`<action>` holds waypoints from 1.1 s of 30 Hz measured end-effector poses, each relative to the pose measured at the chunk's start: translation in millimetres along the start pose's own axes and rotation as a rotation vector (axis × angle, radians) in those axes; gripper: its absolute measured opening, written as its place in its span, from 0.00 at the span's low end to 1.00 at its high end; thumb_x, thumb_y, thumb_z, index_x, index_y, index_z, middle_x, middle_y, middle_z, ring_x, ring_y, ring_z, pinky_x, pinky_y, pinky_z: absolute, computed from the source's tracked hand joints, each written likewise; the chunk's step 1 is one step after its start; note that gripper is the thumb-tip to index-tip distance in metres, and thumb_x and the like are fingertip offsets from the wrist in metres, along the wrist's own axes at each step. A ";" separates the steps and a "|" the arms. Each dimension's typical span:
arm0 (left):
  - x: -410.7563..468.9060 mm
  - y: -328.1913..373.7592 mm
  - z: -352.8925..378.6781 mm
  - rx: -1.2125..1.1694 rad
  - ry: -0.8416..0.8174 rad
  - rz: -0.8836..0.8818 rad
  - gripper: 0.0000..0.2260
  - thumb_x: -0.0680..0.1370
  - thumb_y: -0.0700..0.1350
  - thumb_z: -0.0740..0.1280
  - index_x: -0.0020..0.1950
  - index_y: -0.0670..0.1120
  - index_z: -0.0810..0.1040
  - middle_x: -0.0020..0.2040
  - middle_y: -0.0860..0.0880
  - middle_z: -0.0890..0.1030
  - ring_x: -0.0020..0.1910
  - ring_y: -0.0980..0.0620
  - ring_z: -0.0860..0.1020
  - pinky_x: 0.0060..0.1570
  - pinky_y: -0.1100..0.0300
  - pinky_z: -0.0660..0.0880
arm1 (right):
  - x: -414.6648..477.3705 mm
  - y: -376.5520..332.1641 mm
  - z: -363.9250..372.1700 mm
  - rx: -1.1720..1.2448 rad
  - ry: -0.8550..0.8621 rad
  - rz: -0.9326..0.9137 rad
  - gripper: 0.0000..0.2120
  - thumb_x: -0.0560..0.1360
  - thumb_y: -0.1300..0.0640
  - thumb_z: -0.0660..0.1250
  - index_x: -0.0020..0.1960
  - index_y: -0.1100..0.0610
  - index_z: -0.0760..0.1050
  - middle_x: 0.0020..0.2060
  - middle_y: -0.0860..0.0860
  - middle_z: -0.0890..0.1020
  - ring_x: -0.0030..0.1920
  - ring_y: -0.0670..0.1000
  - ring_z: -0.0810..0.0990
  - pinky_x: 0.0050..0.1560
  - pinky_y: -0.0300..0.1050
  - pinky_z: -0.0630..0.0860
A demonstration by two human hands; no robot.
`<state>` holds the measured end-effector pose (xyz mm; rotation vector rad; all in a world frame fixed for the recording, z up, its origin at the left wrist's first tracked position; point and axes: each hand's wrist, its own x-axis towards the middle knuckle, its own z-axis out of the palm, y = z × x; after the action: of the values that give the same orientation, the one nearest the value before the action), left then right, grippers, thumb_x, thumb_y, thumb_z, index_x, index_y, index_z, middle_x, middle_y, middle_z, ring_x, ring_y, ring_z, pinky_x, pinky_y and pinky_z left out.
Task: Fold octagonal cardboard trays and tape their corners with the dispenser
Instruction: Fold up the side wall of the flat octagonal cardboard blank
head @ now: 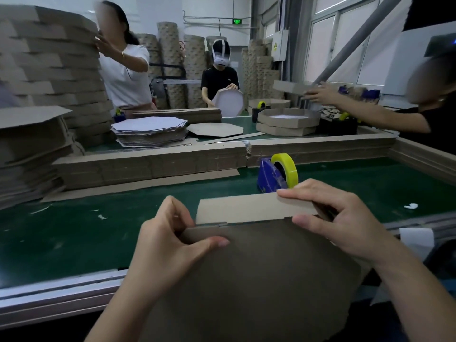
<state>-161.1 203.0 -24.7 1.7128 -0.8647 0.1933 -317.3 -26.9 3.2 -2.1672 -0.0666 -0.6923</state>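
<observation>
Holding the crease straight matters most here. Nearer than the tape dispenser (277,172) and to its left, the left hand (170,243) pinches the cardboard tray (259,272) at the fold line, thumb on top; it should pin that line firmly. Directly before the dispenser, the tray's far flap (246,208) stands raised. Rightward, the right hand (345,225) pinches the flap's end; lifting evenly should, I judge, bring its 2 corners square for taping.
</observation>
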 end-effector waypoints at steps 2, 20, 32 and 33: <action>0.9 -7.2 1.3 -0.036 0.003 -0.020 0.26 0.50 0.65 0.77 0.37 0.60 0.65 0.28 0.54 0.73 0.28 0.59 0.66 0.26 0.60 0.66 | 0.4 1.1 2.7 -0.027 -0.001 0.018 0.17 0.70 0.51 0.73 0.59 0.48 0.80 0.52 0.42 0.81 0.58 0.45 0.78 0.57 0.31 0.70; 19.3 -32.2 -12.5 -0.089 -0.109 -0.066 0.29 0.49 0.65 0.77 0.43 0.60 0.68 0.30 0.44 0.82 0.28 0.40 0.76 0.23 0.51 0.70 | 30.9 10.1 18.3 -0.086 -0.192 0.100 0.22 0.70 0.39 0.70 0.62 0.41 0.78 0.49 0.46 0.79 0.53 0.50 0.78 0.54 0.36 0.73; 8.5 -27.8 -9.9 -0.123 -0.199 -0.132 0.33 0.48 0.63 0.77 0.51 0.65 0.72 0.33 0.53 0.84 0.30 0.52 0.82 0.26 0.61 0.77 | 32.2 19.1 12.7 -0.051 -0.340 0.159 0.24 0.69 0.42 0.71 0.65 0.39 0.75 0.49 0.47 0.78 0.54 0.51 0.77 0.55 0.40 0.73; 7.1 -27.3 -8.7 -0.123 -0.204 -0.119 0.33 0.48 0.62 0.78 0.51 0.65 0.72 0.34 0.54 0.84 0.30 0.52 0.82 0.26 0.61 0.77 | 29.5 19.4 11.4 -0.046 -0.328 0.151 0.24 0.69 0.42 0.71 0.64 0.39 0.76 0.49 0.47 0.78 0.53 0.51 0.77 0.55 0.39 0.73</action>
<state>-136.1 209.8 -39.0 1.6821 -0.9006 -0.1151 -281.7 -36.5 -1.5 -2.2841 -0.0585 -0.2508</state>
